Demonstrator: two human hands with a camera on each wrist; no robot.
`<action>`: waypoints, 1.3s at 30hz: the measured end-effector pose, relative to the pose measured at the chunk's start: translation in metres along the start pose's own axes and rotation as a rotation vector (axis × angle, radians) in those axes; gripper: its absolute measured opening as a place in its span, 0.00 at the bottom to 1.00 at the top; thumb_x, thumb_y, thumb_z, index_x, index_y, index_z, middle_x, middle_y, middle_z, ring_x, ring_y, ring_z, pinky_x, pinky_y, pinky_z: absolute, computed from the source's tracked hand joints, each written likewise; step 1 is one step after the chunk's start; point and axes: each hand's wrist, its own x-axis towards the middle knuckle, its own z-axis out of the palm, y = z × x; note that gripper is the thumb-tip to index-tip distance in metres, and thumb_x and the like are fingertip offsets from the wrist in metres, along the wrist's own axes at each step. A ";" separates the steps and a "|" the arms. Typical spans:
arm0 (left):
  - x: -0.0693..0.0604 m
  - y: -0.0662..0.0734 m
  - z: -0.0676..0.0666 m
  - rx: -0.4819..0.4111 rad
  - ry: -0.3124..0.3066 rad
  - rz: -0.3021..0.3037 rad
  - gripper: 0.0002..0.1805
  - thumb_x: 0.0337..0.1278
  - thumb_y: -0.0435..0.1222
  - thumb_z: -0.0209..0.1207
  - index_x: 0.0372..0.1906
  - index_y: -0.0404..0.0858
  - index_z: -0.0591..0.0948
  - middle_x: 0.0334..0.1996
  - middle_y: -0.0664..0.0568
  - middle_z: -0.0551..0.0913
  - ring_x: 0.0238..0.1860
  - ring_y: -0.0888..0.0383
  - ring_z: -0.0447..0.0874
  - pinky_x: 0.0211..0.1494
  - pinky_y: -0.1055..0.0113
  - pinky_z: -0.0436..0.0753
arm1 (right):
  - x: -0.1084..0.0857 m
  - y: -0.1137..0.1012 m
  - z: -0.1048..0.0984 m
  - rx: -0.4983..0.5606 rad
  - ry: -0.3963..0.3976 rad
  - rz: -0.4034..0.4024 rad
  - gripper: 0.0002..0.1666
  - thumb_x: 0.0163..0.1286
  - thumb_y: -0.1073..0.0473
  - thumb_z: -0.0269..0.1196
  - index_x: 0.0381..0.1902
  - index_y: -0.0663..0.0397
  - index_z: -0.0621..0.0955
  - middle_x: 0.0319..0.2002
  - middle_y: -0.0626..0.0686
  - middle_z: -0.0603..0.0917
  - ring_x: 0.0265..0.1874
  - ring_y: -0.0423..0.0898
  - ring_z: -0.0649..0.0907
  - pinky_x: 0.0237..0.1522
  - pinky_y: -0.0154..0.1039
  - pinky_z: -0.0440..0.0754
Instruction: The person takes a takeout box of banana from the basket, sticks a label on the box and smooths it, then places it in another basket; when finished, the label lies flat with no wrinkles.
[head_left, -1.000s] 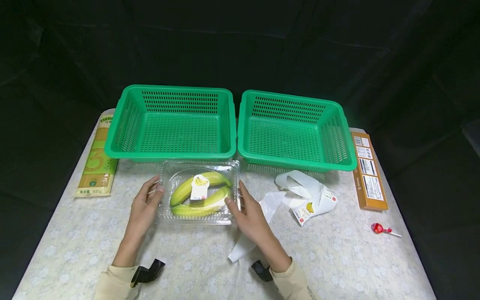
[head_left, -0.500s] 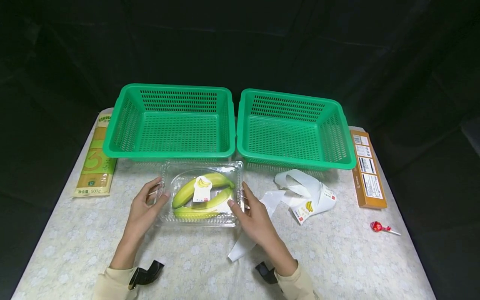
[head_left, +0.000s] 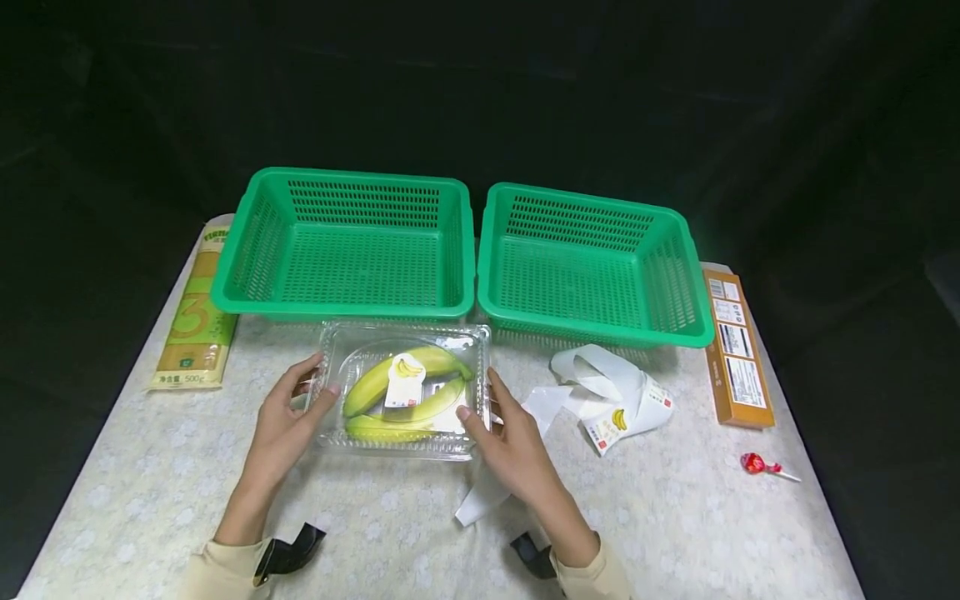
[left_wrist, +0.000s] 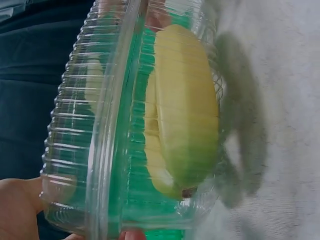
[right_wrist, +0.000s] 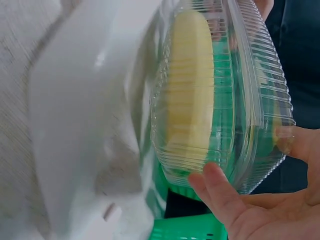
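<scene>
Between my two hands is a clear plastic clamshell box [head_left: 352, 354] with two yellow-green bananas [head_left: 405, 379] inside. A white banana label [head_left: 406, 383] shows on it. My left hand [head_left: 288, 421] grips the box's left side, thumb on the lid near the front. On the right side my right hand [head_left: 517, 442] holds it, thumb over the lid corner and fingers along the side, as the right wrist view also shows. The lid is down. In the left wrist view the box [left_wrist: 115, 150] stands close over the tablecloth; I cannot tell if it touches.
Two green baskets [head_left: 352, 312] [head_left: 592, 329] stand side by side behind the box. Crumpled white paper packaging [head_left: 630, 400] with banana prints lies right of my right hand. A noodle packet [head_left: 193, 325] lies far left, an orange box [head_left: 738, 350] and a red lollipop [head_left: 753, 463] far right.
The banana box has shifted slightly right and toward me, with both hands keeping hold of it. The surrounding things shift only slightly with the camera.
</scene>
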 end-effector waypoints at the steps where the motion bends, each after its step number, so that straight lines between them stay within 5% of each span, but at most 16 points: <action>1: -0.001 0.001 0.000 0.007 0.003 0.008 0.33 0.72 0.42 0.57 0.77 0.42 0.63 0.71 0.41 0.69 0.64 0.49 0.68 0.55 0.66 0.71 | -0.001 -0.001 -0.001 -0.005 0.002 -0.003 0.48 0.73 0.41 0.60 0.80 0.57 0.55 0.69 0.67 0.74 0.66 0.60 0.78 0.62 0.51 0.80; 8: -0.006 0.006 0.000 0.039 -0.019 0.022 0.33 0.72 0.45 0.57 0.77 0.45 0.63 0.68 0.40 0.69 0.62 0.47 0.67 0.57 0.58 0.71 | -0.005 -0.006 -0.010 -0.058 0.015 -0.024 0.46 0.74 0.43 0.60 0.79 0.57 0.56 0.69 0.64 0.74 0.66 0.59 0.79 0.61 0.51 0.81; 23: -0.018 0.015 -0.001 0.129 -0.028 0.104 0.32 0.71 0.45 0.57 0.76 0.45 0.65 0.54 0.42 0.76 0.49 0.54 0.72 0.47 0.69 0.73 | -0.018 -0.023 -0.028 -0.113 0.020 -0.023 0.46 0.74 0.41 0.60 0.80 0.53 0.56 0.74 0.61 0.68 0.68 0.58 0.77 0.63 0.51 0.80; 31: -0.023 0.023 -0.004 0.137 -0.046 0.114 0.35 0.70 0.49 0.58 0.77 0.51 0.63 0.53 0.45 0.74 0.39 0.59 0.71 0.35 0.71 0.75 | -0.020 -0.028 -0.038 -0.131 0.050 -0.076 0.46 0.74 0.44 0.61 0.79 0.56 0.56 0.73 0.63 0.70 0.67 0.59 0.77 0.61 0.53 0.80; 39: -0.022 0.026 -0.004 0.073 -0.091 0.145 0.38 0.69 0.45 0.60 0.79 0.53 0.59 0.55 0.46 0.72 0.42 0.62 0.71 0.36 0.71 0.78 | -0.018 -0.033 -0.046 -0.176 0.089 -0.107 0.45 0.74 0.44 0.60 0.80 0.52 0.57 0.75 0.61 0.67 0.67 0.58 0.78 0.60 0.50 0.82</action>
